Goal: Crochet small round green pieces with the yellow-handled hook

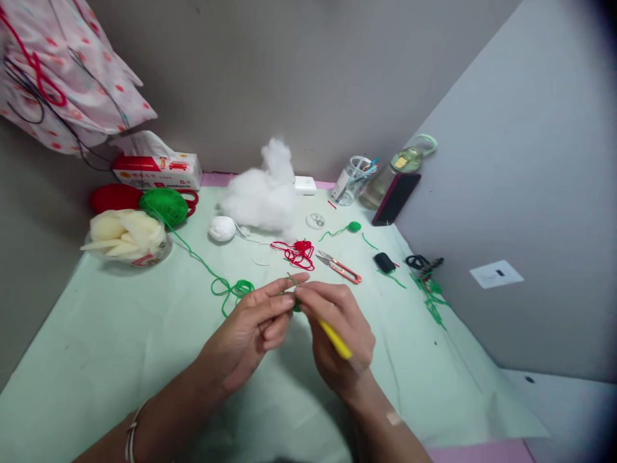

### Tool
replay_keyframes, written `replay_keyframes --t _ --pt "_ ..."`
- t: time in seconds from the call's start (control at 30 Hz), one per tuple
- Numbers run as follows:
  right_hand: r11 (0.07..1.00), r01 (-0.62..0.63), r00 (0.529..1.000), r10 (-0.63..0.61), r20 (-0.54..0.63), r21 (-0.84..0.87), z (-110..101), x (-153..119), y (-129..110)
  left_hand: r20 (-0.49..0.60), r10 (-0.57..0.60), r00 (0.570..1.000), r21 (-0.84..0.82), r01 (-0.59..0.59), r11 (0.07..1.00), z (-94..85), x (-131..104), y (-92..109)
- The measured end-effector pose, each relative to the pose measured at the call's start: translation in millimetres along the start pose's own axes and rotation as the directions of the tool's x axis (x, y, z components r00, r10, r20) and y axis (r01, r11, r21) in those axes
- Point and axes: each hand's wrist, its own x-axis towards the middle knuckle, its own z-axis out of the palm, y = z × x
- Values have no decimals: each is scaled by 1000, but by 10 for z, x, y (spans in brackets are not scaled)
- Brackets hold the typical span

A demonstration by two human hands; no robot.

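My left hand [260,315] pinches a small piece of green crochet work [297,307], mostly hidden behind the fingers. Green yarn runs over the left forefinger. In my right hand [340,331] is a crochet hook with a yellow handle [336,337], gripped like a pen, its tip hidden at the green piece. Both hands meet at the fingertips above the table. A loose coil of green yarn [236,289] lies beside the left hand and leads back to a green yarn ball [166,206]. Beyond the hands are tangled red yarn [301,254] and orange-handled thread snips [340,267].
White stuffing [263,193] and a white yarn ball [222,229] sit at the back. A plastic tub [144,254] and tissue pack [159,170] stand left. At right are a clear cup [349,183], bottle [385,180], phone [396,199] and black case [384,262].
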Motion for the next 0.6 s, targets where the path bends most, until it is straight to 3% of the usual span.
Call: replay_keyframes --t 0.1,0.2,0.27,0.37,0.5,0.6 --pt "929 -250 959 277 -67 273 -43 51 29 4 27 1000 -55 -26 998 -10 5 50" --pt "760 -417 889 455 50 498 -58 103 44 -5 79 997 13 -79 997 -5 -8 48" --pt "749 -458 880 460 121 479 -51 116 46 12 111 994 109 -112 988 -5 -13 18" --pt "748 -478 869 481 121 461 -39 118 56 19 153 988 221 -153 963 -32 -7 -25" --pt "659 -513 835 532 142 550 -49 133 74 6 169 986 284 -164 945 -76 -6 -26" --pt "688 -497 852 503 147 528 -70 138 45 -11 192 981 311 -180 933 -82 -20 -7"
